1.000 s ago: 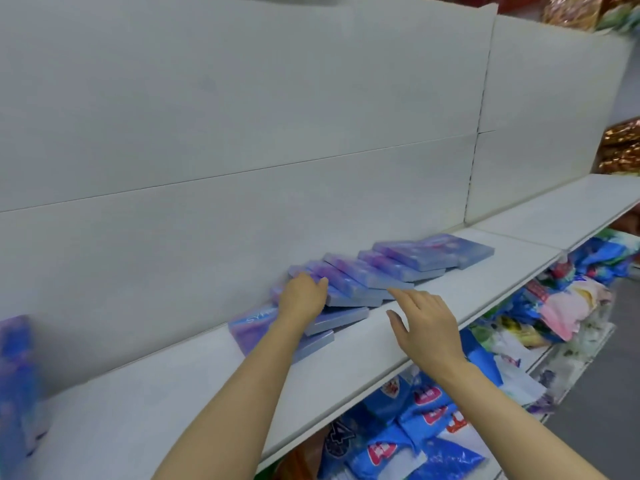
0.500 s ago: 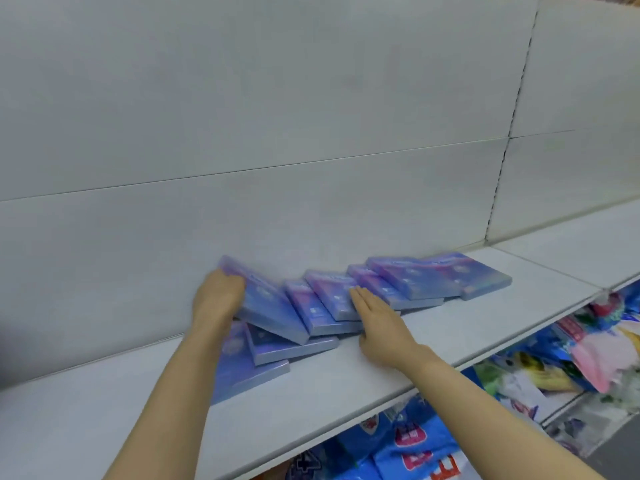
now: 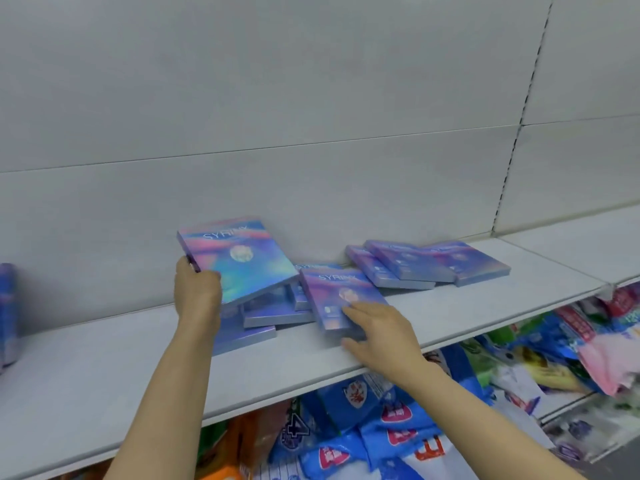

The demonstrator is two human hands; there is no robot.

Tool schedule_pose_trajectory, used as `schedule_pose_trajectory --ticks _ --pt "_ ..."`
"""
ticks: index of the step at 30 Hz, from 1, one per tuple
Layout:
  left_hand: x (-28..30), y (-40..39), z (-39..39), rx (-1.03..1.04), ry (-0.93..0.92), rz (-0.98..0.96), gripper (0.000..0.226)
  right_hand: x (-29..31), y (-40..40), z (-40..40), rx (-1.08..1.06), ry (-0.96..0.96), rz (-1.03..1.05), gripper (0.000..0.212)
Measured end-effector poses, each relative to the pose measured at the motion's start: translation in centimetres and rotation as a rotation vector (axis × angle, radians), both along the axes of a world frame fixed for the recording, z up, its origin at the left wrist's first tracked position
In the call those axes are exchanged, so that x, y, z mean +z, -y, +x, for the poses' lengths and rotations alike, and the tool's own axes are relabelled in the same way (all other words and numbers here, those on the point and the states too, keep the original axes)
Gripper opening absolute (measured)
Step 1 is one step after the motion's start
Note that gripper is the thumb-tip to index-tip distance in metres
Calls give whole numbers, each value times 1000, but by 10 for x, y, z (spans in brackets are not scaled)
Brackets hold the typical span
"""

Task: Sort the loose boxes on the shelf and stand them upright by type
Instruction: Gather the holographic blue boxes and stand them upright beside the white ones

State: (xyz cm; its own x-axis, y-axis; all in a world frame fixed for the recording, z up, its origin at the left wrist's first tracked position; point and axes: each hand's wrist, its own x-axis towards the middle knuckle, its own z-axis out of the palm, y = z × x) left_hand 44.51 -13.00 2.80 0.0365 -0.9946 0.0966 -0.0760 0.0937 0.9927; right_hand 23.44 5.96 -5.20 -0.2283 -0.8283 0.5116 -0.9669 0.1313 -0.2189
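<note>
Boxes are what I am sorting, flat holographic blue-and-pink ones, all seemingly one type, strewn along the white shelf [image 3: 104,358] against its back panel. Nearest me, my right hand [image 3: 377,327] lies with its fingers straight and slightly spread on the lower end of a flat box [image 3: 341,299]. Its thumb sits on the shelf just beside the box's near edge; I read this as pressing or steadying, not a grip.

A little further in, my left hand [image 3: 197,292] grips the lower left corner of a raised box [image 3: 237,259]. The thumb wraps its face and the other fingers are hidden behind. That box is tilted up on its left side, its right edge resting on the low pile [image 3: 263,313] of flat boxes beneath. Beyond, to the right, an overlapping fan [image 3: 426,265] of more boxes lies flat near the back panel.

I judge the step in hand to be lifting the first box out of the heap to stand it up. Next I would need to swing it fully vertical and set it somewhere bare, perhaps leftward towards the upright blue pack [image 3: 7,313] at the far left edge, while my right hand gathers the next one.
</note>
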Motion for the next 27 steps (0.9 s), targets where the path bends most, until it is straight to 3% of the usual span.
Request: schedule_pose_trajectory --ticks 2,4,7,9,12,15,17,27 --pt "0 -7 1 -24 -129 40 49 11 -8 1 -125 455 141 84" --pt "-1 -14 5 -48 -229 82 58 25 -1 -5 -326 706 256 108" --pt "-3 -27 16 -49 -274 116 63 38 17 -15 -423 769 424 126" --pt "-7 -34 25 -54 -290 103 67 36 28 -20 -396 827 408 132" --pt "-14 -41 43 -54 -313 44 79 30 29 -10 -363 1025 189 121" --pt "-14 -42 62 5 -336 -8 73 25 26 14 -251 1238 -123 67" --pt "-15 -38 75 14 -358 -65 66 25 21 36 -144 1286 -281 49" --pt "-25 1 178 -88 -360 -242 53 38 34 151 113 1277 -533 61"
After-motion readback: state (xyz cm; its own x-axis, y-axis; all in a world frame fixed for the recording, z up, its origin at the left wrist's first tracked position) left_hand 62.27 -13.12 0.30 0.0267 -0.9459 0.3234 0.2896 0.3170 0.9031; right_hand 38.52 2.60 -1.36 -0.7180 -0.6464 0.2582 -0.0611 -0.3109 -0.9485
